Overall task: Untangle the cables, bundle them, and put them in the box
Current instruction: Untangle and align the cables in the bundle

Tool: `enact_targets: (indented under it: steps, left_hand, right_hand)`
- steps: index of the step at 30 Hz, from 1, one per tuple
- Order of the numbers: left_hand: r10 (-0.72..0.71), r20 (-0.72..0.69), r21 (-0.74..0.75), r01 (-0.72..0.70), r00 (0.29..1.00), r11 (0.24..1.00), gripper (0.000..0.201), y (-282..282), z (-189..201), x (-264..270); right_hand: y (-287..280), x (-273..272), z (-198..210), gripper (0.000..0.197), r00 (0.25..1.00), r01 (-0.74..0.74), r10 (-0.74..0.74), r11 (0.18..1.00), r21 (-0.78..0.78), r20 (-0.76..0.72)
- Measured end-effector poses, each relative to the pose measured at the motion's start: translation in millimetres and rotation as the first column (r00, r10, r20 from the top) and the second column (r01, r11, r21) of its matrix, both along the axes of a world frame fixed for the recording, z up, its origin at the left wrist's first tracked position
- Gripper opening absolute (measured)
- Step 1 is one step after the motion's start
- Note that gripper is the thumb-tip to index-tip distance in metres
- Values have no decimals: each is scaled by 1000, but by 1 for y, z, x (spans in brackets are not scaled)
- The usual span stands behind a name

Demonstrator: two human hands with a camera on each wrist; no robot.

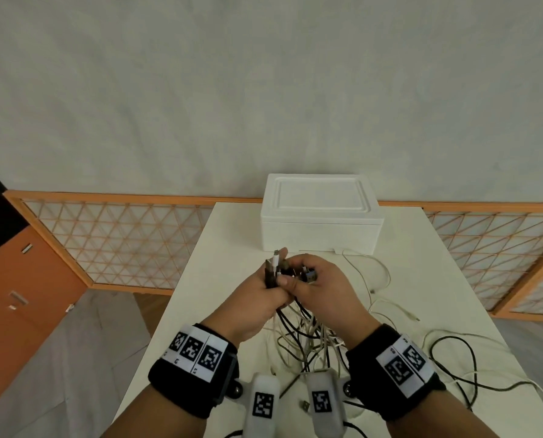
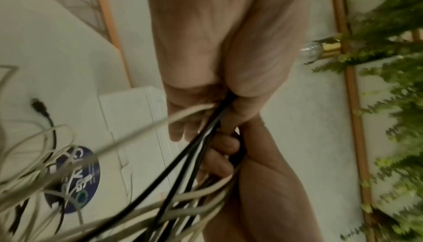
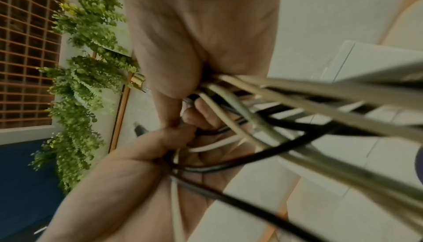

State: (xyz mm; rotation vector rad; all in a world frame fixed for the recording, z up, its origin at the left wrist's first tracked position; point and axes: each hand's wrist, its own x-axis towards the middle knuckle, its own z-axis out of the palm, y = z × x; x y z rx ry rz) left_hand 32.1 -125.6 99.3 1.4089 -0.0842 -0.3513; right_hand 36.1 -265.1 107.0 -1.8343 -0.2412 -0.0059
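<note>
The plug ends of the cables (image 1: 301, 330) are gathered in the left hand (image 1: 257, 298) and right hand (image 1: 324, 289), both closed round them. The rest is still tangled on the table (image 1: 219, 279); nothing has been bundled, and the box (image 1: 320, 216) remains lidded.

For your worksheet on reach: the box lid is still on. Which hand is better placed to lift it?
Probably right. The right hand sits nearer the box, while the left hand grips the gathered cables ends upright.

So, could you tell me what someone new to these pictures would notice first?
Probably the two hands meeting mid-table: the left hand grips a fistful of plug ends pointing up, and the right hand pinches more plugs beside it. Below them a tangle of black and white cables spills over the white table. Behind stands a closed white foam box.
</note>
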Motion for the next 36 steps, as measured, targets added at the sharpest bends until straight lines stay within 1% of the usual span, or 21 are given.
enact_targets:
  steps: [1,3,5,6,8,9,10,11,12,14,16,18,20,22,24,25,27,29,31,33,36]
  left_hand:
    - [-30,-17,-38,29,999,999,75,1,-2,0]
    - [-70,-53,-110,64,996,992,79,1,-6,-1]
    - [-85,-78,-124,75,993,989,74,1,-8,0]
    - [-89,-84,-102,80,993,992,67,2,-8,0]
    - [-96,-75,9,97,993,995,42,1,-9,-2]
    - [-111,-72,68,116,991,991,29,1,-10,-3]
    - [-134,-68,119,141,989,983,21,1,-13,-5]
    - [-157,-59,169,164,986,972,19,1,-15,-6]
    - [-173,-43,210,179,984,961,23,0,-17,-8]
    - [-173,-12,259,170,985,951,31,-3,-17,-9]
    - [-131,14,261,123,991,958,26,-6,-17,-8]
    - [-86,10,201,82,996,976,19,-8,-14,-8]
    - [-47,6,144,46,999,989,17,-9,-11,-8]
    - [-25,36,134,20,999,991,18,-10,-9,-8]
    - [-30,110,220,5,994,975,20,-11,-9,-8]
    - [-23,154,275,-21,988,961,17,-12,-9,-8]
    - [9,233,343,-91,973,935,10,-13,-9,-8]
    - [38,284,373,-147,958,916,17,-15,-9,-10]
    - [62,330,383,-194,942,903,22,-17,-7,-14]
    - [88,380,367,-238,921,899,20,-19,-5,-18]
    - [89,422,353,-255,902,900,23,-20,-4,-18]
  right_hand:
    - [-1,1,1,13,1000,-3,4,1000,-14,6]
    - [-4,2,2,16,1000,-17,18,999,-36,9]
    - [-5,2,1,16,1000,-25,25,999,-27,1]
    - [-6,0,0,13,1000,-21,21,1000,10,5]
    - [-6,0,0,10,999,40,-42,984,173,7]
    - [-7,0,1,9,997,81,-83,960,268,-7]
    - [-8,1,1,9,994,109,-106,931,349,-28]
    - [-9,2,2,10,992,124,-113,909,397,-50]
    - [-9,3,2,11,993,122,-106,903,411,-61]
    - [-10,4,1,16,995,92,-74,916,390,-59]
    - [-10,2,2,21,997,67,-54,932,355,-48]
    - [-9,1,3,16,998,69,-60,937,342,-37]
    - [-9,1,4,8,997,74,-64,933,353,-40]
    - [-10,1,4,9,997,81,-74,927,366,-35]
    - [-10,0,2,10,996,94,-89,937,337,-28]
    - [-9,-1,1,12,995,97,-96,948,303,-18]
    - [-5,-2,-3,24,991,127,-131,961,245,-1]
    - [-2,-2,-8,30,984,176,-180,954,241,-5]
    - [-1,-2,-9,26,979,196,-202,948,252,-2]
    - [0,-3,-10,17,981,177,-191,948,265,28]
    - [2,-6,-10,7,982,142,-169,957,255,88]
